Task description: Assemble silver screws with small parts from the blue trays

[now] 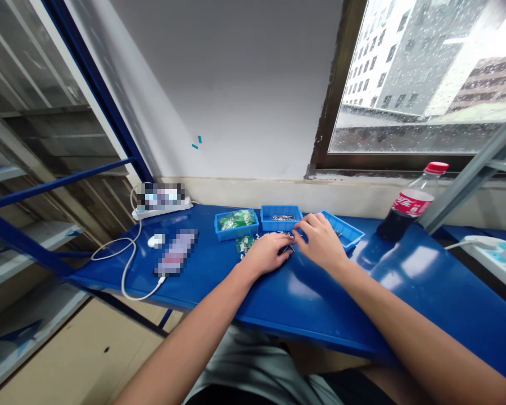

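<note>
My left hand [267,253] rests low over the blue table, its fingers curled toward the thumb around something too small to make out. Close to its fingertips is my right hand [320,239], thumb and fingers bent into a pinch; what they hold is hidden. Small loose metal pieces [283,233] lie behind and under the fingers. Behind the hands stands a blue bin [281,225] with thin metal pieces inside. A second blue bin [237,232] holds green-and-white bagged pieces, and a third blue bin [354,241] sits angled beyond my right hand. A small green piece [245,243] lies left of my left hand.
At right stands a cola bottle [409,205] with a red cap, near a grey metal post [468,169]. A blurred phone-like object [177,253], a white cable [129,281], a white earbud case [154,241] and a power strip [164,210] occupy the left side.
</note>
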Motion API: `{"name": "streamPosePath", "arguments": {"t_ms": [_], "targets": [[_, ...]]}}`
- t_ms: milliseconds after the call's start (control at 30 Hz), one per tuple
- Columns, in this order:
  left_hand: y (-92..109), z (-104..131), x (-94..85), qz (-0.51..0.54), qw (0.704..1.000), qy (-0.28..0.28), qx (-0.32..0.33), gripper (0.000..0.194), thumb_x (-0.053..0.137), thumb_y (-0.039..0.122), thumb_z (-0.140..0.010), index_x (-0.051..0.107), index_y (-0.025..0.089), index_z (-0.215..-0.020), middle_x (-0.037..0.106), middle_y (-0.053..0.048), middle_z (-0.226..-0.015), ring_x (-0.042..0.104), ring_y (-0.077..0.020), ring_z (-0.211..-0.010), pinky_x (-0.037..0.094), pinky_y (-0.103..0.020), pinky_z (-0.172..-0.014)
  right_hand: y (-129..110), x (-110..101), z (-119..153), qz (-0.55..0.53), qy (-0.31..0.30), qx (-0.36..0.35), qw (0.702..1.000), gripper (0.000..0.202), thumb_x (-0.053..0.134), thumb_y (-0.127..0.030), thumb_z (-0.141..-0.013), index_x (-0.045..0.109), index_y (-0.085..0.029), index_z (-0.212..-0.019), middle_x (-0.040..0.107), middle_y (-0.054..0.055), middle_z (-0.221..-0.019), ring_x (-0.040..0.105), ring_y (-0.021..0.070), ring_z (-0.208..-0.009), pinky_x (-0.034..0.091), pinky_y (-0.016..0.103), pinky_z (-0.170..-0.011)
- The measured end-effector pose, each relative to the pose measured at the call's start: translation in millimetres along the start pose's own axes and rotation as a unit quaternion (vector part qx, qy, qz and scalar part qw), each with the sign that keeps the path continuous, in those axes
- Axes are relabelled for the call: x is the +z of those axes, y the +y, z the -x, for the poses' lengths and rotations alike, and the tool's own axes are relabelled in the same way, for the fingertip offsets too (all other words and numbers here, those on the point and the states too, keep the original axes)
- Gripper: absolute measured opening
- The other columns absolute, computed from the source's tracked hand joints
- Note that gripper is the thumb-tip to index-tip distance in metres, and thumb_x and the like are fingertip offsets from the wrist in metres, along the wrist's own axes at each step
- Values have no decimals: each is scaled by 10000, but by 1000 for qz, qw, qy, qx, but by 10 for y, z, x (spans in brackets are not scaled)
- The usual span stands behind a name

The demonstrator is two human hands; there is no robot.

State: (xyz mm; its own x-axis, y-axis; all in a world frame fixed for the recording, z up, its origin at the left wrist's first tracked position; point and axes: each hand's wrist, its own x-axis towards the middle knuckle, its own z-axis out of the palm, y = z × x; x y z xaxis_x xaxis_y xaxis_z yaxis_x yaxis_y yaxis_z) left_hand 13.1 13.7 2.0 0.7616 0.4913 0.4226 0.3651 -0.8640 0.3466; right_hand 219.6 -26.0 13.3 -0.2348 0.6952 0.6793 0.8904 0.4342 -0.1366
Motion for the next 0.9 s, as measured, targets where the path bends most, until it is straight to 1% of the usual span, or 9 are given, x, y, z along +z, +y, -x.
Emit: {"name": "streamPosePath", "arguments": {"t_ms": [67, 133, 267, 400, 533, 733, 800, 900], "targets": [[-1, -2, 3, -9, 1000, -11, 3, 251, 627, 191, -965, 752, 221, -1181, 757, -101, -1254, 697, -267, -1162, 533, -391, -1043, -42, 15, 2, -26, -17, -9, 999, 201, 544, -253, -1009, 740, -230, -1044, 672, 142, -1045, 557, 339, -1030, 499, 511, -941], [-11, -4, 12, -25, 999, -22, -5, 204, 600, 168, -971, 760, 206, -1091, 778, -102, -1154, 715, -262, -1078, 546, -372, -977, -62, 29, 8, -46, -36, -15, 998, 189, 547, -237, -1008, 734, -223, -1035, 675, 134, -1037, 561, 328, -1024, 512, 493, -940], [-35, -1, 27, -61, 998, -14, -31, 145, 593, 139, -955, 729, 187, -943, 771, -94, -1003, 707, -252, -971, 546, -346, -878, -54, 65, 25, -70, -63, -21, 995, 163, 554, -213, -1005, 716, -221, -998, 680, 109, -1011, 579, 297, -985, 517, 458, -925], [-32, 5, 21, -76, 996, -5, -36, 112, 609, 134, -939, 703, 185, -906, 749, -95, -956, 685, -250, -925, 535, -344, -827, -25, 102, 37, -77, -66, -21, 995, 141, 564, -190, -996, 701, -223, -990, 687, 95, -1012, 593, 285, -973, 508, 449, -936], [-25, 9, 12, -88, 996, 0, -33, 93, 599, 150, -955, 680, 180, -920, 734, -99, -970, 669, -252, -920, 526, -350, -821, -17, 116, 36, -86, -62, -19, 994, 141, 560, -186, -995, 693, -229, -975, 694, 87, -1000, 603, 279, -960, 503, 449, -947], [-16, 6, -5, -72, 997, 11, -36, 106, 577, 146, -966, 672, 191, -955, 725, -92, -994, 660, -250, -937, 517, -370, -870, -21, 111, 34, -100, -50, -7, 994, 154, 554, -195, -993, 698, -235, -957, 703, 89, -984, 616, 278, -956, 508, 458, -950], [-4, 0, -20, -40, 998, 29, -42, 113, 583, 132, -949, 673, 196, -973, 727, -86, -1002, 663, -248, -951, 519, -377, -892, -22, 108, 36, -106, -50, -4, 993, 159, 546, -202, -996, 698, -237, -966, 704, 91, -990, 622, 280, -962, 505, 461, -966], [23, -15, -53, 40, 994, 80, -64, 131, 584, 120, -934, 662, 203, -999, 730, -67, -1027, 676, -228, -972, 529, -353, -905, -32, 101, 36, -120, -44, 13, 992, 176, 521, -228, -1014, 697, -236, -1007, 703, 95, -1015, 629, 283, -984, 510, 455, -963]]}}
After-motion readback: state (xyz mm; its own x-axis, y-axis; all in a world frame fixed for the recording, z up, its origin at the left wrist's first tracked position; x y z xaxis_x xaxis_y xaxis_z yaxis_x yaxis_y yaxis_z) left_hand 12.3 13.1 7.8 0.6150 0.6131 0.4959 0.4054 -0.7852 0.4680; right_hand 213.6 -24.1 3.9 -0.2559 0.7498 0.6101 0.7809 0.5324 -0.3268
